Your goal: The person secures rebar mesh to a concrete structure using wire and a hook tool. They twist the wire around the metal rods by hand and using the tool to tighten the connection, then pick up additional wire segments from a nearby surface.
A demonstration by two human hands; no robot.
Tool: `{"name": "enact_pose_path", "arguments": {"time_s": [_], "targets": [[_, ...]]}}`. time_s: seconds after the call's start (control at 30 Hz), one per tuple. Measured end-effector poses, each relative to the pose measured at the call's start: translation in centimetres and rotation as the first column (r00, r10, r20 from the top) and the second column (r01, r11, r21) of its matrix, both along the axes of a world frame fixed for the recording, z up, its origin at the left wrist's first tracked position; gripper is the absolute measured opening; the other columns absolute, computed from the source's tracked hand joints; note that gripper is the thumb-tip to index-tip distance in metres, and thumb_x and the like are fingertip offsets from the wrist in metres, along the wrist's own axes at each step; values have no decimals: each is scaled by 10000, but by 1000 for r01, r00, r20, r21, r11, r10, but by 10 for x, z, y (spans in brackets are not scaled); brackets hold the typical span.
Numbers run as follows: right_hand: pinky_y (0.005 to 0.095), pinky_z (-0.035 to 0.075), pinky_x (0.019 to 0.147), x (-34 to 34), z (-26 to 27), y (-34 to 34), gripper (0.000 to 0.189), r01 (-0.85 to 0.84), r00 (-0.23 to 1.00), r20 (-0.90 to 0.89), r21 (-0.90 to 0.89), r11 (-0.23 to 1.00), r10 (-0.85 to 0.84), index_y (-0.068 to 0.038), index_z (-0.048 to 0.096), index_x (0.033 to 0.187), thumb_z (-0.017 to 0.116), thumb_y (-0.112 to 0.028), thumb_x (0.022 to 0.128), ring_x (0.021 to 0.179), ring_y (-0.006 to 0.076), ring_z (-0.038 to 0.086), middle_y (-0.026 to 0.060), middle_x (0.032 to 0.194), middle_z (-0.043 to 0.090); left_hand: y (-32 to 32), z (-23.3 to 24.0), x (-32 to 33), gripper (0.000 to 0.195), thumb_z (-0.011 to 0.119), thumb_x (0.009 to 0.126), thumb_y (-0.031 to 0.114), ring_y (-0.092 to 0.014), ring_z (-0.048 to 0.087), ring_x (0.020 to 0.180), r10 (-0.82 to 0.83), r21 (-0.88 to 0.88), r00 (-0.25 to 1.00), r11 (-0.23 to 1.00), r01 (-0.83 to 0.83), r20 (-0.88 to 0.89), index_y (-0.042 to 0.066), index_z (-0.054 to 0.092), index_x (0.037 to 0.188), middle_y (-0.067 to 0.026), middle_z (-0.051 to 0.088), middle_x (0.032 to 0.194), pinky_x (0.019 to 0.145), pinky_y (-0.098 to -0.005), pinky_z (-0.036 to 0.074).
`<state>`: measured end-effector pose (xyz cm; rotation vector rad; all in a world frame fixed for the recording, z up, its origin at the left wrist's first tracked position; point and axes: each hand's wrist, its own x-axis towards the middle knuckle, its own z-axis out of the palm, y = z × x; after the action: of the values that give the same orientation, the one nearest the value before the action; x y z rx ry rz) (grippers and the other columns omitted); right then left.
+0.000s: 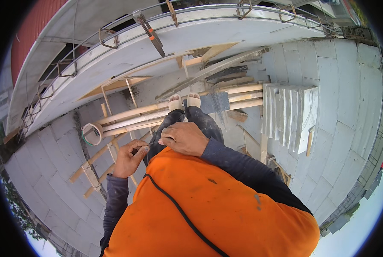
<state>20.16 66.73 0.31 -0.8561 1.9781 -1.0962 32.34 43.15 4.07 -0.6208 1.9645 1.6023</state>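
Observation:
Between the fingertips of my left hand [132,158] and my right hand [185,138], a thin wire [153,142] is stretched in front of my thighs. My left thumb and forefinger pinch one end. The right hand, back upward, grips the other part, and its fingers hide what lies inside. Beyond my feet, long-handled pincers [152,37] with orange marks hang on the reinforcing bars [204,8] along the wall top. A bundle of thin wires [219,102] lies on a dark board [200,103] beside my right sandal.
I stand on a scaffold of round wooden poles [246,96] above a floor. A bucket [93,134] sits at their left end. At right are stacked pale panels [288,115] with a wire coil [313,104] and a wooden handle [309,142]. Pale block walls [328,80] surround me.

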Motion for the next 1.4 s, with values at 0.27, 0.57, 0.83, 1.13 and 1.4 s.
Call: {"name": "enact_pose_path", "arguments": {"time_s": [0.27,0.57,0.83,1.13,1.4], "targets": [[471,508,863,-50,2,20,333,-30,999,24,27,999,30,-79,742,995,654,-400,989,942,332,669,115,944,727,16,18,-18,171,675,1016,119,-142,652,877,26,-117,997,993,-35,-73,-26,740,1079,-75,733,954,833,-298,526],[465,532,760,-105,69,4,286,-218,957,-197,-15,976,211,-56,782,1013,658,-311,981,853,390,682,158,893,741,38,36,-41,241,711,997,210,-176,695,930,104,-58,972,991,-119,-211,7,771,1112,-100,769,984,872,-339,549],[359,561,726,-112,82,4,302,-310,945,114,8,951,307,-29,756,1189,598,-219,1015,809,222,706,118,964,781,52,30,-30,240,686,1025,247,-125,622,764,299,50,920,954,-296,-255,30,769,1085,-47,710,857,698,-297,505],[245,587,582,-115,65,-7,431,-190,604,753,-180,965,260,65,685,1300,644,-273,1036,832,142,722,156,1036,786,44,32,-7,218,716,1007,234,-64,549,698,447,268,862,884,-384,-238,23,767,1026,13,660,784,602,-259,437],[224,558,518,-85,51,-73,353,-261,567,783,-126,957,258,45,708,1186,727,-254,999,747,125,715,140,981,774,0,44,15,178,711,986,173,-68,564,735,458,278,863,875,-397,-211,4,756,1016,16,676,833,660,-252,471]]}}
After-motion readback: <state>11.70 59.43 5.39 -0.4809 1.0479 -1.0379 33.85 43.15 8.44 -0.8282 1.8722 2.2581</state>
